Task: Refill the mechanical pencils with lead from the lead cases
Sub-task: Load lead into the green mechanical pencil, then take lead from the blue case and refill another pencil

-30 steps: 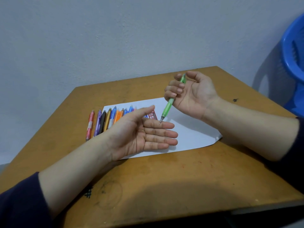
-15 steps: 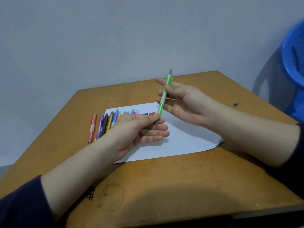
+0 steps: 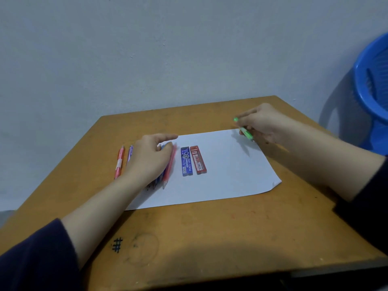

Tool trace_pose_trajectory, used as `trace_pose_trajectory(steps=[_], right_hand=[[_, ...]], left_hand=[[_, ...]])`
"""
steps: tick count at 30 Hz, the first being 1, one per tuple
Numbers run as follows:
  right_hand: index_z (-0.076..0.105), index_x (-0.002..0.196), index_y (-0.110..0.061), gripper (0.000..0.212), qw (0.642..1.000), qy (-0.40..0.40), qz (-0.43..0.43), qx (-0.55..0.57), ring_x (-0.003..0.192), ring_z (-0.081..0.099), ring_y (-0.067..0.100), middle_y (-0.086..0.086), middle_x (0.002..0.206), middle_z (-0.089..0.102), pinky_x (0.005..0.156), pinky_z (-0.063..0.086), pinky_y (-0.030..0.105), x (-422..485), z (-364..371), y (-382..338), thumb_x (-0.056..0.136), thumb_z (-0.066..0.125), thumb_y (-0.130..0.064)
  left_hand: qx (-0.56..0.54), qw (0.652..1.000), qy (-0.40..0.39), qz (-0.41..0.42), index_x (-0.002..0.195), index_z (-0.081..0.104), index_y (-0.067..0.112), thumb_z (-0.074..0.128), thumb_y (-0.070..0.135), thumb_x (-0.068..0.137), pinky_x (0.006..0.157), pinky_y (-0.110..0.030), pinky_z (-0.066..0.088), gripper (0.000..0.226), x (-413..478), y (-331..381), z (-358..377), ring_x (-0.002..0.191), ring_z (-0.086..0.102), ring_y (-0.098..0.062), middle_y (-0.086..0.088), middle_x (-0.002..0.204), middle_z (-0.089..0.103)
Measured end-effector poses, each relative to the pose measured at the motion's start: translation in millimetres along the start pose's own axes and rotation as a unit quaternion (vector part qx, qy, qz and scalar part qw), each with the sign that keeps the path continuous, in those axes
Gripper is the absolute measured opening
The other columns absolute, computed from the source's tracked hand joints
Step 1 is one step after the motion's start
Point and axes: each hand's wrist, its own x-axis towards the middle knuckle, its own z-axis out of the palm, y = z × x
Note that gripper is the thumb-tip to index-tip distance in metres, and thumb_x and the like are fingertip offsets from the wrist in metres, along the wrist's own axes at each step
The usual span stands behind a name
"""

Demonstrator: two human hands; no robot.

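Step in hand, as I judge it: green pencil [image 3: 244, 130] going down, next one being picked.

- Right grip [image 3: 262, 124] is closed on the green pencil, fingers curled round the barrel. It sits low near the tabletop's [image 3: 210, 227] far right corner, at the far right corner of the paper [image 3: 231, 171]. Forearm comes in from the right edge.
- Left grip [image 3: 149, 158] is palm down over the pencil row toward the left edge, fingers bent onto the barrels and thumb out. Cannot tell if one is pinched.
- Blue lead case [image 3: 186, 161] and red lead case [image 3: 198, 160] lie flat on the paper side by side, just right of the row.

To do it well, lay the green one apart from the row so it doesn't mix with the others. Pinch a single barrel from the row's near edge, as round barrels likely roll.
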Motion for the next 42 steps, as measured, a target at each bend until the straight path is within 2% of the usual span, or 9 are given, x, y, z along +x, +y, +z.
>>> trace_pose_trajectory(steps=[2,6,12,16,19,26,32,38,42], right_hand=[[0.065,0.109,-0.001,0.027,0.999,0.006,-0.005,-0.053,0.062,0.062,0.019,0.012,0.084,0.063,0.045,0.047,0.017,2,3,4,0.083,0.067,-0.001],[0.066,0.112,-0.010,0.028,0.994,0.021,-0.017,-0.103,0.059,0.063,0.015,0.009,0.085,0.066,0.056,0.051,0.020,5,10,11,0.084,0.063,-0.004],[0.068,0.111,-0.021,0.028,0.983,0.055,-0.048,-0.170,0.059,0.059,0.009,-0.001,0.078,0.060,0.055,0.043,0.020,10,17,16,0.085,0.063,-0.013],[0.067,0.114,-0.021,0.030,0.968,0.075,-0.062,-0.233,0.058,0.047,0.012,-0.005,0.068,0.048,0.052,0.037,0.025,14,15,19,0.084,0.065,-0.018],[0.064,0.121,-0.021,0.035,0.957,0.085,-0.073,-0.269,0.061,0.048,0.012,-0.004,0.075,0.052,0.055,0.039,0.026,17,11,21,0.086,0.063,-0.018],[0.059,0.127,-0.020,0.038,0.945,0.096,-0.066,-0.307,0.065,0.051,0.012,0.001,0.094,0.057,0.059,0.042,0.026,25,6,24,0.089,0.062,-0.020],[0.055,0.132,-0.015,0.048,0.940,0.091,-0.083,-0.318,0.108,0.056,0.026,0.010,0.122,0.060,0.077,0.040,0.026,26,5,26,0.088,0.066,-0.028],[0.047,0.138,-0.019,0.049,0.926,0.084,-0.113,-0.350,0.074,0.054,0.016,0.003,0.090,0.060,0.070,0.045,0.028,23,9,26,0.091,0.058,-0.024],[0.049,0.138,-0.017,0.047,0.912,0.076,-0.166,-0.368,0.079,0.055,0.018,0.000,0.083,0.057,0.069,0.043,0.027,15,14,22,0.091,0.052,-0.015]], left_hand=[[0.019,1.000,-0.016,-0.008,0.130,0.059,0.026,0.045,0.020,0.099,0.092,-0.023,0.037,0.034,4,-3,0,0.129,0.044,-0.010,0.006,0.143,0.048],[0.059,0.997,-0.055,0.011,0.139,0.049,0.021,0.045,0.020,0.100,0.114,-0.031,0.020,0.039,10,-11,1,0.143,0.024,-0.009,0.006,0.151,0.036],[0.041,0.997,-0.058,-0.021,0.132,0.056,0.025,0.047,0.025,0.099,0.101,-0.026,0.033,0.034,13,-14,4,0.135,0.039,-0.016,0.003,0.146,0.044],[0.021,0.997,-0.064,-0.042,0.127,0.058,0.028,0.049,0.028,0.098,0.088,-0.029,0.045,0.030,14,-15,5,0.115,0.052,-0.015,0.000,0.142,0.049],[0.030,0.996,-0.068,-0.043,0.130,0.057,0.028,0.048,0.030,0.099,0.080,-0.027,0.046,0.032,16,-15,5,0.100,0.050,-0.010,0.000,0.141,0.050],[0.068,0.994,-0.084,-0.030,0.134,0.054,0.029,0.047,0.032,0.099,0.082,-0.026,0.043,0.036,17,-18,6,0.098,0.048,-0.008,0.002,0.137,0.053],[0.079,0.993,-0.086,-0.020,0.136,0.052,0.027,0.046,0.031,0.099,0.087,-0.022,0.037,0.037,16,-17,6,0.114,0.050,-0.012,0.003,0.138,0.053],[0.073,0.993,-0.086,-0.020,0.135,0.053,0.026,0.046,0.032,0.099,0.088,-0.022,0.035,0.037,16,-17,6,0.120,0.049,-0.014,0.003,0.138,0.053],[0.056,0.994,-0.087,-0.026,0.135,0.053,0.027,0.043,0.028,0.101,0.087,-0.024,0.041,0.036,19,-21,7,0.107,0.051,-0.010,0.003,0.137,0.054]])
